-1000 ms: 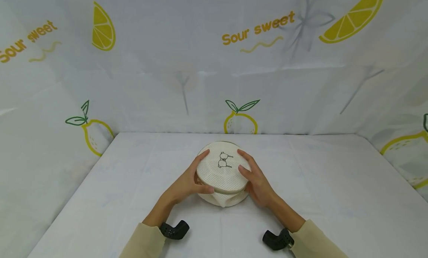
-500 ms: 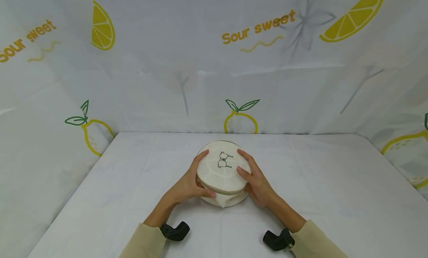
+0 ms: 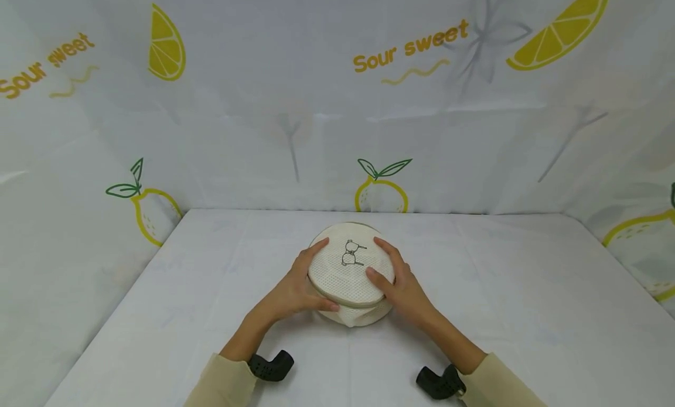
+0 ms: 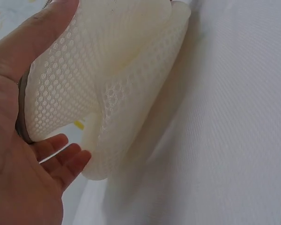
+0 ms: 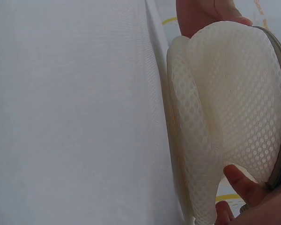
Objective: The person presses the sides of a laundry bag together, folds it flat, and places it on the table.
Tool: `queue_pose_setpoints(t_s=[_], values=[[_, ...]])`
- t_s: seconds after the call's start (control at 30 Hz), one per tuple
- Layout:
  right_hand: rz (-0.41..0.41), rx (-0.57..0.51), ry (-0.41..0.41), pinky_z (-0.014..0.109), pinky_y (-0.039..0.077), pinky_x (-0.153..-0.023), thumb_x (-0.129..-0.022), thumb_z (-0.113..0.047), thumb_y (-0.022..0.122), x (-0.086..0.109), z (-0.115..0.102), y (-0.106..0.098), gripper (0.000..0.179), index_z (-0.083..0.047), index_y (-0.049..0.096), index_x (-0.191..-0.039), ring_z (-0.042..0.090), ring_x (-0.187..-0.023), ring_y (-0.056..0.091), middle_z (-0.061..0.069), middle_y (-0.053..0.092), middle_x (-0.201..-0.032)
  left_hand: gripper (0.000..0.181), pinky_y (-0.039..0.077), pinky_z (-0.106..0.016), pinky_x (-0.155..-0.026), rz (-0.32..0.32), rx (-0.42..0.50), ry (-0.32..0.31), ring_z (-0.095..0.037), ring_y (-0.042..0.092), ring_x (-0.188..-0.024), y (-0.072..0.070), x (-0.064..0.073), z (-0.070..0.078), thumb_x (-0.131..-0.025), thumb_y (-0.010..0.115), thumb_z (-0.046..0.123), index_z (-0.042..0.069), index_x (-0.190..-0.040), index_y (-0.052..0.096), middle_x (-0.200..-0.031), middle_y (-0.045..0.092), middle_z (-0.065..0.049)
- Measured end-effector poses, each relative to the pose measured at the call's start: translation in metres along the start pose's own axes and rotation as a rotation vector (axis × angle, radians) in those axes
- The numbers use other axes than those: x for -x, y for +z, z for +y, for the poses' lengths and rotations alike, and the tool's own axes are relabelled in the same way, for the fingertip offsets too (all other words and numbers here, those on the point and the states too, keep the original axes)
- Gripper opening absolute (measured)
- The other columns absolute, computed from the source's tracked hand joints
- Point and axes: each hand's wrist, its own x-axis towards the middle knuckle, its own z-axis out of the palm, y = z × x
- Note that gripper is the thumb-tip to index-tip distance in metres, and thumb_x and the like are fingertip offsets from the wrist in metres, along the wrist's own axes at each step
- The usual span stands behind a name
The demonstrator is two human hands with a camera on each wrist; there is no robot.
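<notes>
left hand [image 3: 297, 288] and right hand [image 3: 405, 288] clamp the mesh bag [image 3: 350, 281]! round from above, it faces up. wrist views catch sidewall folds [image 4: 113, 96] the head view hides.

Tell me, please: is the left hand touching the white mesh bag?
Touching: the left wrist view shows the left hand gripping the white mesh bag by its rim, the thumb lying across the mesh.

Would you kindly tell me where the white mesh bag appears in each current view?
Head: mesh bag below the centre.
Left wrist: mesh bag, upper left to middle.
Right wrist: mesh bag, right side.
Shared landmark: the white tablecloth, at the right in left wrist, at the left in right wrist.
</notes>
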Motion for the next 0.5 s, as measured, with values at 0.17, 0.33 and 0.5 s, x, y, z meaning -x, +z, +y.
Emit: queue_pose_setpoints(t_s=[0.17, 0.33, 0.5], values=[[0.003, 0.011, -0.047, 0.061, 0.023, -0.106, -0.095, -0.034, 0.057, 0.0001, 0.0002, 0.0005, 0.065, -0.022, 0.025, -0.15, 0.038, -0.137, 0.025, 0.017, 0.028, -0.151, 0.115, 0.027, -0.056, -0.104, 0.022, -0.082, 0.025, -0.027, 0.024, -0.134, 0.0001, 0.0026, -0.0015, -0.061, 0.091, 0.033, 0.034, -0.152, 0.021, -0.148, 0.024, -0.011], [-0.01, 0.04, -0.047, 0.06, 0.018, -0.108, -0.094, -0.04, 0.058, 0.0026, -0.001, -0.0013, 0.069, -0.024, 0.023, -0.151, 0.035, -0.141, 0.018, 0.013, 0.02, -0.155, 0.113, 0.028, -0.052, -0.106, 0.034, -0.073, 0.087, -0.027, 0.029, -0.134, 0.0008, 0.0034, -0.0033, -0.063, 0.091, 0.032, 0.029, -0.152, 0.021, -0.149, 0.023, -0.01], [-0.041, 0.097, -0.058, 0.061, 0.022, -0.106, -0.087, -0.044, 0.066, 0.0061, -0.0008, -0.0037, 0.083, -0.019, 0.021, -0.152, 0.04, -0.139, 0.02, 0.019, 0.02, -0.153, 0.11, 0.028, -0.052, -0.106, 0.053, -0.083, 0.102, -0.029, 0.028, -0.135, 0.0011, 0.004, -0.0053, -0.064, 0.09, 0.032, 0.024, -0.152, 0.025, -0.151, 0.02, -0.012]])
